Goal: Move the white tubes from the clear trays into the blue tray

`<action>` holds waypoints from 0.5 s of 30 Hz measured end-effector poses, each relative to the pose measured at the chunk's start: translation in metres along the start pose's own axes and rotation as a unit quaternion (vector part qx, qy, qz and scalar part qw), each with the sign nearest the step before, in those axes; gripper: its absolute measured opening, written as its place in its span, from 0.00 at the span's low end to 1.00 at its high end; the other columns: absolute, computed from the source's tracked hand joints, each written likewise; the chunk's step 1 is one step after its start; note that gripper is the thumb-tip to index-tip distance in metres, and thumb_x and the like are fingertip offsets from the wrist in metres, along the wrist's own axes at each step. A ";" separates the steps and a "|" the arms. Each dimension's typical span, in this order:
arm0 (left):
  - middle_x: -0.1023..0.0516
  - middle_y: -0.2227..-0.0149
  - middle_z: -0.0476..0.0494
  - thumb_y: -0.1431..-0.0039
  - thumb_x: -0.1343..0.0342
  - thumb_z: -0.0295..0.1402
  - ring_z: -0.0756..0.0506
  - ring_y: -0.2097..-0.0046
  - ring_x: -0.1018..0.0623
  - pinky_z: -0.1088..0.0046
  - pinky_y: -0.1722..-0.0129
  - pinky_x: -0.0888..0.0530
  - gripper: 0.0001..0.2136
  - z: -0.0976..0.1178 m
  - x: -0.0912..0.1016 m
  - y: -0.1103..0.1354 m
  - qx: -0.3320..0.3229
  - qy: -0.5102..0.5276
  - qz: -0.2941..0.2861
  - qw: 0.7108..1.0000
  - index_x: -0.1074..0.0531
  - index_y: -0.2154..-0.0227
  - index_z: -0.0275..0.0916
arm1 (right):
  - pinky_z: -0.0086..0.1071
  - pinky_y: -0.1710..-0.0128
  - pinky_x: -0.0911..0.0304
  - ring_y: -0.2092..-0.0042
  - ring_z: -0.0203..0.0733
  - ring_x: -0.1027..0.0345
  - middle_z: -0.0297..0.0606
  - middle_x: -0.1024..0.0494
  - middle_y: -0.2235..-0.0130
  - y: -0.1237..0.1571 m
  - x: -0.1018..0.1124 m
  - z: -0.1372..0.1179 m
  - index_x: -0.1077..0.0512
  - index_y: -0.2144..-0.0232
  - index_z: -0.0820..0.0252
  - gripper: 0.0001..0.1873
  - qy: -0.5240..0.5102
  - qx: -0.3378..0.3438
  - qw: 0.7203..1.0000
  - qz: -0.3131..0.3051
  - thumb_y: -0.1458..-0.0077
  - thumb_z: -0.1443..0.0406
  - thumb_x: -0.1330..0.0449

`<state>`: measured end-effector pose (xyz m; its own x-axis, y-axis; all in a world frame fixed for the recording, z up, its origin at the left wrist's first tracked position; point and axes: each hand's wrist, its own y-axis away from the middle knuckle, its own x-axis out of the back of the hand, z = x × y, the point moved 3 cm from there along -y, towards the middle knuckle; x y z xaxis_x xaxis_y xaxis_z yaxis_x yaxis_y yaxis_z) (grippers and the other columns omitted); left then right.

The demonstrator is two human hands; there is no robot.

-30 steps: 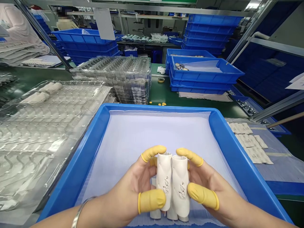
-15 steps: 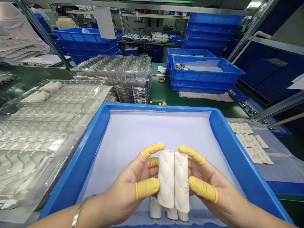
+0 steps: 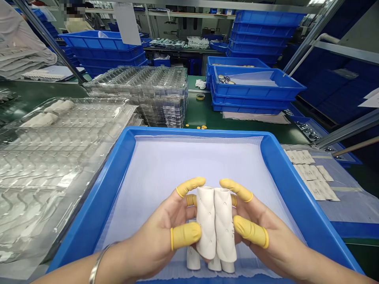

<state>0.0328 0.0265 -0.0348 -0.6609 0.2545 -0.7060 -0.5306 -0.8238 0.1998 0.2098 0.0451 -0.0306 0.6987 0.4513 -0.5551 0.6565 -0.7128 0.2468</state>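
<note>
A: Where do the pieces sit, and what holds them?

B: One off-white, dimpled, tube-shaped piece (image 3: 206, 227) in the left hand (image 3: 164, 228); a matching off-white tube (image 3: 224, 228) in the right hand (image 3: 256, 221). Side by side, rims up in view, above the near end of a blue, rectangular, plastic tray (image 3: 195, 132) lined with a thin white sheet (image 3: 192, 157).

A: Finger state?

B: Each hand closed lightly on its own piece. Thumb at the outer side, index finger at the top rim, other fingers partly hidden behind. Thumbs well apart, both tubes between them. Yellow, rubbery finger sleeves (image 3: 186, 236) on the digits that show.

A: Good practice here?

B: Likely best: even, gentle pressure from both sides, since the walls may dent. Rims kept near level, so the dimpled faces compare fairly. Dark, handwritten-looking marks (image 3: 233, 227) peek out at the right tube's edge; a small turn would bare them.

A: Hazards?

B: Three off-white lower ends (image 3: 193, 259) show just beneath. Contact with the held pair: cannot tell. Clearance there deserves care; a knock could scuff either.
</note>
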 end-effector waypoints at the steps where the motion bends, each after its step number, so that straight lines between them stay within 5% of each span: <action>1: 0.29 0.55 0.44 0.44 0.39 0.32 0.45 0.60 0.23 0.70 0.66 0.26 0.27 0.000 0.000 0.000 -0.004 0.000 -0.005 1.000 0.40 0.44 0.53 | 0.30 0.65 0.31 0.61 0.42 0.26 0.31 0.27 0.57 0.000 0.000 -0.001 0.36 0.44 0.36 0.23 0.000 0.000 1.000 -0.001 0.40 0.57 0.34; 7: 0.29 0.55 0.45 0.42 0.41 0.30 0.48 0.66 0.21 0.72 0.70 0.24 0.24 0.003 -0.001 -0.002 -0.009 0.005 -0.012 1.000 0.39 0.45 0.54 | 0.24 0.67 0.31 0.65 0.34 0.28 0.29 0.26 0.60 -0.001 -0.002 -0.003 0.31 0.48 0.36 0.18 -0.022 0.003 0.999 0.024 0.39 0.59 0.34; 15: 0.28 0.56 0.46 0.45 0.37 0.33 0.50 0.68 0.22 0.73 0.70 0.25 0.26 0.000 0.000 -0.002 -0.009 -0.007 0.010 1.000 0.39 0.45 0.52 | 0.31 0.66 0.29 0.59 0.44 0.27 0.34 0.28 0.58 -0.002 0.001 0.002 0.33 0.46 0.37 0.25 -0.006 0.017 1.000 0.023 0.44 0.55 0.31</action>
<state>0.0340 0.0280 -0.0352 -0.6788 0.2459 -0.6919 -0.5082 -0.8374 0.2011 0.2086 0.0453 -0.0334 0.7238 0.4119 -0.5536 0.6139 -0.7507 0.2441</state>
